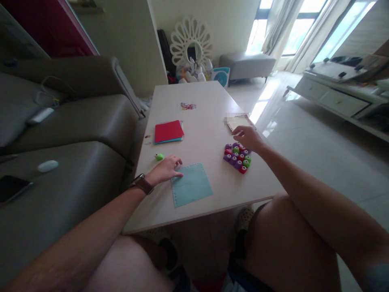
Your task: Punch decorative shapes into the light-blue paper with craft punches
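- The cluster of small punches (pixel 237 157), in purple, green and red, sits near the right edge of the white table (pixel 209 101), packed together in rows.
- The right hand (pixel 247 137) hovers over the far end of the cluster, fingers curled loosely downward; it holds nothing, and contact with the punches cannot be confirmed.
- A cream notepad (pixel 239 121) lies just beyond the right hand, close to the table edge.
- The light blue paper sheet (pixel 191 184) lies flat near the front edge of the table.
- The left hand (pixel 165 169) rests open, its fingertips on the left corner of the sheet; it grips nothing. A watch (pixel 142 183) is on that wrist.
- One green punch (pixel 159 156) stands alone just beyond the left hand.
- A stack of coloured paper (pixel 169 131), red sheet on top, lies farther back.
- Small coloured bits (pixel 188 106) lie near the far end.
- A grey sofa (pixel 75 134) adjoins the table's left side.
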`<control>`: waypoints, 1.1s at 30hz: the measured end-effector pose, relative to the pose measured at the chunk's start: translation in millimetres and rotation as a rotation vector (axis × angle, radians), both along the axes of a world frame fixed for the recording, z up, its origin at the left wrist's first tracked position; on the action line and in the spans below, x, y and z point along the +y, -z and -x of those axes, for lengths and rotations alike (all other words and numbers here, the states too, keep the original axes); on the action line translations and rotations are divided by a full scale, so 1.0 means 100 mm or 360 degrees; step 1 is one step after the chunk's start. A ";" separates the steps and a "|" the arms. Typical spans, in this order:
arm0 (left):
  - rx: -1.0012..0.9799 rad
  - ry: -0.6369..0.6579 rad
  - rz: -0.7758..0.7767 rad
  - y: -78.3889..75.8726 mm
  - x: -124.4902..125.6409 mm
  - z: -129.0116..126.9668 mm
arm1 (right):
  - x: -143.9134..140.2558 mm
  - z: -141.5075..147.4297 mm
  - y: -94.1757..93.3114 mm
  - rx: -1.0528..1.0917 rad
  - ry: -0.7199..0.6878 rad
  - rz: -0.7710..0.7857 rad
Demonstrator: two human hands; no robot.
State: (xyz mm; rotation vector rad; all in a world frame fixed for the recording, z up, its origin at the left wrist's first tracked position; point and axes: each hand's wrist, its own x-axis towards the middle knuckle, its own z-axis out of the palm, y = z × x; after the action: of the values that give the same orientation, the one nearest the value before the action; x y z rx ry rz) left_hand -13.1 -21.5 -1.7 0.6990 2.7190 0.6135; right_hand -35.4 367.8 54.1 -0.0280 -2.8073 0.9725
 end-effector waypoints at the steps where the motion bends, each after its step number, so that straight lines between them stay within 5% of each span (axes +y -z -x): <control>1: -0.0015 -0.0006 -0.0020 0.01 0.00 0.00 | 0.02 0.00 0.01 -0.0014 0.0044 -0.0001; 8: -0.0076 -0.0018 -0.0097 0.05 -0.04 0.02 | 0.16 0.06 0.16 -0.0222 0.0117 -0.0090; 15: -0.0089 -0.0026 -0.0088 0.05 -0.04 0.01 | 0.07 0.11 0.31 -0.0474 -0.0375 -0.0546; 24: -0.0050 0.0007 -0.0088 0.12 -0.07 0.05 | -0.08 0.12 0.35 -0.0505 -0.0565 -0.0902; 33: -0.0049 0.0018 -0.0083 0.11 -0.07 0.03 | -0.17 0.04 0.35 -0.0385 -0.0495 -0.0618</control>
State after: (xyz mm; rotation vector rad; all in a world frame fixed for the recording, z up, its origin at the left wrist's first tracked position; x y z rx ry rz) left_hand -16.6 -28.9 -12.4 0.7109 2.6776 0.6888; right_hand -39.6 351.2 19.5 0.3736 -3.2430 0.4805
